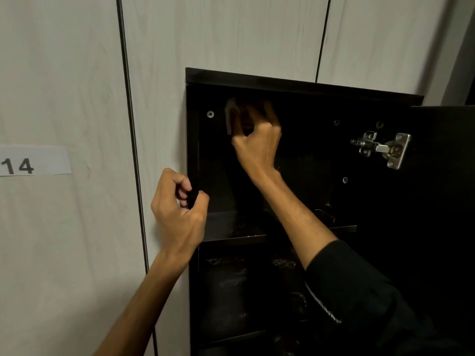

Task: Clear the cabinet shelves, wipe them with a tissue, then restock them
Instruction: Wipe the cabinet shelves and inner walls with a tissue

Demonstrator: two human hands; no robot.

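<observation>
A black cabinet [303,86] stands open in front of pale wall panels. Inside its top compartment, my right hand [257,140] holds a pale folded tissue [230,116] against the dark back wall near the upper left corner. My left hand [180,209] grips the cabinet's left side panel at its front edge, fingers curled round it. The upper shelf board [231,227] lies just below both hands and looks bare where visible. The lower compartments are dark, and their contents cannot be made out.
The cabinet door [442,201] hangs open on the right, held by a metal hinge [383,149]. A screw head [210,114] shows in the cabinet's back wall. On the wall panel to the left is a white label [33,160] reading 14.
</observation>
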